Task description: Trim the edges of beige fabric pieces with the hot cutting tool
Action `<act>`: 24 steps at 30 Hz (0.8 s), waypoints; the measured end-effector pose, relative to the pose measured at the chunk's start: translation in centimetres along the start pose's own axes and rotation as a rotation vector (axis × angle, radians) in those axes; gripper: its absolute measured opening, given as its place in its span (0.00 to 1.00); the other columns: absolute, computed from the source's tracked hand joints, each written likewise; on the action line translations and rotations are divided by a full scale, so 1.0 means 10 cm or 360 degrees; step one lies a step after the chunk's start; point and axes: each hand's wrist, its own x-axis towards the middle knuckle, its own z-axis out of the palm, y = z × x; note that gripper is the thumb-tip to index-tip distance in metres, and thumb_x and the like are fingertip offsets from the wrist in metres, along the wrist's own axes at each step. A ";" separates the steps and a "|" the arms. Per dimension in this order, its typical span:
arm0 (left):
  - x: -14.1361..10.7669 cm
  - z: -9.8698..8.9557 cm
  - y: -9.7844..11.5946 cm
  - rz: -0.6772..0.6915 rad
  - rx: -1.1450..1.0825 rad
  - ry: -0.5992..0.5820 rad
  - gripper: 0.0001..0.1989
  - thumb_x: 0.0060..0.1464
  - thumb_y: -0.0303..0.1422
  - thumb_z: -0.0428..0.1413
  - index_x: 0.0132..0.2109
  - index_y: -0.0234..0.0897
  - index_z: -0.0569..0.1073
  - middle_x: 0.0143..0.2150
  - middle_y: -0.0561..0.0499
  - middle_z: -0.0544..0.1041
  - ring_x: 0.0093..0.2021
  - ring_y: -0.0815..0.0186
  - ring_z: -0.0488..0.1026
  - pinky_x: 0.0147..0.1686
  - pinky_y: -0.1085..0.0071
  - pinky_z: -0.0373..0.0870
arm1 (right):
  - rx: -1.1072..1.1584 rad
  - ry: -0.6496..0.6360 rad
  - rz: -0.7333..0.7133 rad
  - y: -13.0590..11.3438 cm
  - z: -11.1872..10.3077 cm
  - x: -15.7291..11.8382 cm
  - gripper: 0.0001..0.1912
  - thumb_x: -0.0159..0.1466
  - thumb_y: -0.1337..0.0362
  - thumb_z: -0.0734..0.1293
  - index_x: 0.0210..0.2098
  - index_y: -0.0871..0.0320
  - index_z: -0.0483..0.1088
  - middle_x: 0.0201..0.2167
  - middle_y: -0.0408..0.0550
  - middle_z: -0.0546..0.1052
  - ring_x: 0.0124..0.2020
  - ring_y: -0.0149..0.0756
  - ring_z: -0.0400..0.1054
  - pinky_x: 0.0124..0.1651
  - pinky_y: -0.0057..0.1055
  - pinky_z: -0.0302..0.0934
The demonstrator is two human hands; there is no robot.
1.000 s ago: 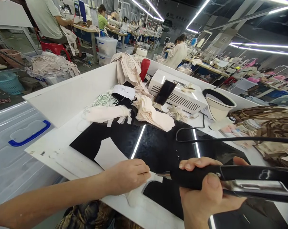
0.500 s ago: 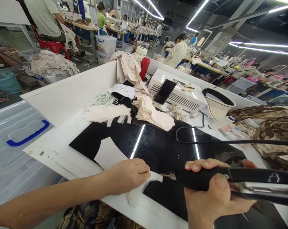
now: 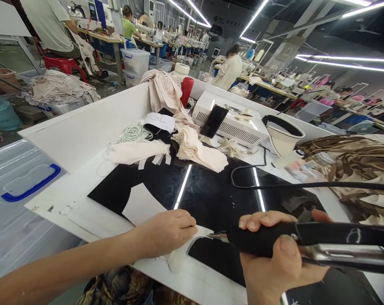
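My left hand (image 3: 171,233) is closed in a pinch on a strip of pale fabric (image 3: 203,232) near the front edge of the black glossy sheet (image 3: 207,195). My right hand (image 3: 274,254) is wrapped round a black-handled tool (image 3: 262,239), whose metal tip points left and meets the right end of the strip. Part of the fabric hangs below my left fingers. Beyond my left hand lies a white curved sheet (image 3: 143,204). Farther back are a stack of cream fabric pieces (image 3: 198,150) and a pale cloth bundle (image 3: 137,151).
A black cable (image 3: 306,185) crosses the right side. Behind stand a white vented box (image 3: 233,120), a phone (image 3: 214,120), a red cone (image 3: 187,91) and a cream container (image 3: 282,135). Brown straps (image 3: 363,156) lie right, a lidded plastic bin (image 3: 20,212) left. Several people sit in the background.
The view has shifted slightly, moving most things a little left in the picture. The tool's tip now reaches slightly farther over the end of the strip. Both hands keep their hold.
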 end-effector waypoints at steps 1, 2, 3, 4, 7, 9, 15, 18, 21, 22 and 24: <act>0.00 0.00 0.00 0.0005 0.0009 -0.0006 0.09 0.66 0.17 0.51 0.46 0.31 0.73 0.42 0.46 0.75 0.44 0.63 0.73 0.50 0.68 0.76 | 0.0011 -0.0006 0.0014 -0.01 0.01 -0.02 0.30 0.58 0.65 0.74 0.58 0.52 0.64 0.28 0.35 0.76 0.21 0.32 0.67 0.23 0.34 0.68; 0.00 0.00 0.00 0.0007 0.0020 -0.0009 0.09 0.66 0.17 0.51 0.45 0.31 0.73 0.41 0.47 0.74 0.44 0.63 0.73 0.50 0.68 0.76 | 0.0020 -0.0011 0.0026 -0.01 0.02 -0.04 0.30 0.58 0.66 0.74 0.57 0.52 0.64 0.28 0.35 0.76 0.21 0.32 0.67 0.23 0.34 0.68; 0.00 0.00 0.00 0.0006 0.0032 -0.0013 0.09 0.65 0.17 0.51 0.44 0.32 0.73 0.41 0.47 0.74 0.43 0.63 0.73 0.50 0.68 0.76 | 0.0026 -0.0013 0.0037 -0.02 0.03 -0.05 0.29 0.58 0.66 0.74 0.57 0.52 0.65 0.28 0.35 0.75 0.21 0.32 0.67 0.23 0.33 0.68; 0.00 0.00 0.00 0.0003 0.0043 -0.0014 0.09 0.65 0.17 0.51 0.44 0.32 0.73 0.41 0.47 0.74 0.43 0.64 0.72 0.49 0.68 0.76 | 0.0030 -0.0017 0.0042 -0.01 0.04 -0.07 0.29 0.58 0.67 0.74 0.57 0.52 0.65 0.28 0.35 0.76 0.21 0.32 0.67 0.23 0.33 0.68; 0.00 0.02 0.00 -0.0001 0.0067 -0.0014 0.08 0.65 0.17 0.52 0.43 0.32 0.72 0.41 0.48 0.74 0.42 0.64 0.71 0.49 0.69 0.77 | 0.0027 -0.0027 0.0038 0.00 0.06 -0.09 0.29 0.59 0.67 0.73 0.57 0.51 0.64 0.28 0.35 0.76 0.22 0.31 0.68 0.24 0.33 0.69; 0.00 0.02 0.00 0.0006 0.0075 -0.0018 0.08 0.65 0.18 0.52 0.42 0.32 0.72 0.41 0.48 0.73 0.43 0.64 0.71 0.50 0.68 0.77 | 0.0023 -0.0033 0.0024 0.01 0.07 -0.09 0.28 0.59 0.68 0.73 0.57 0.51 0.65 0.28 0.35 0.76 0.22 0.31 0.68 0.24 0.33 0.70; -0.01 0.01 -0.01 0.0022 0.0077 -0.0007 0.07 0.66 0.19 0.52 0.45 0.32 0.73 0.44 0.47 0.75 0.45 0.65 0.72 0.53 0.69 0.77 | 0.0011 0.0020 0.0011 -0.01 0.01 -0.05 0.29 0.58 0.69 0.73 0.58 0.53 0.66 0.28 0.36 0.76 0.22 0.32 0.68 0.23 0.34 0.69; -0.01 0.00 -0.01 0.0022 0.0071 0.0001 0.08 0.66 0.18 0.52 0.45 0.32 0.73 0.44 0.47 0.75 0.46 0.65 0.73 0.53 0.69 0.77 | 0.0007 0.0064 -0.0011 -0.02 -0.03 -0.02 0.30 0.57 0.67 0.74 0.57 0.53 0.66 0.28 0.36 0.76 0.21 0.33 0.67 0.23 0.34 0.68; -0.01 0.00 -0.01 0.0020 0.0057 0.0004 0.09 0.66 0.18 0.51 0.46 0.32 0.73 0.44 0.46 0.76 0.46 0.64 0.73 0.53 0.68 0.77 | -0.0001 0.0063 0.0007 -0.01 -0.05 -0.03 0.30 0.57 0.67 0.74 0.57 0.53 0.65 0.28 0.36 0.76 0.22 0.32 0.67 0.23 0.34 0.69; -0.01 0.00 -0.01 0.0022 0.0052 0.0005 0.09 0.66 0.18 0.51 0.47 0.32 0.73 0.44 0.46 0.76 0.46 0.64 0.73 0.53 0.68 0.77 | -0.0004 0.0058 0.0009 0.00 -0.05 -0.03 0.30 0.57 0.68 0.74 0.58 0.53 0.65 0.28 0.36 0.76 0.22 0.32 0.67 0.24 0.34 0.70; -0.01 0.00 -0.01 0.0016 0.0039 0.0016 0.09 0.67 0.19 0.51 0.47 0.31 0.74 0.44 0.46 0.76 0.46 0.64 0.73 0.53 0.68 0.77 | -0.0013 0.0056 -0.0012 0.00 -0.03 -0.05 0.30 0.58 0.68 0.74 0.58 0.53 0.65 0.28 0.36 0.76 0.22 0.32 0.68 0.24 0.35 0.70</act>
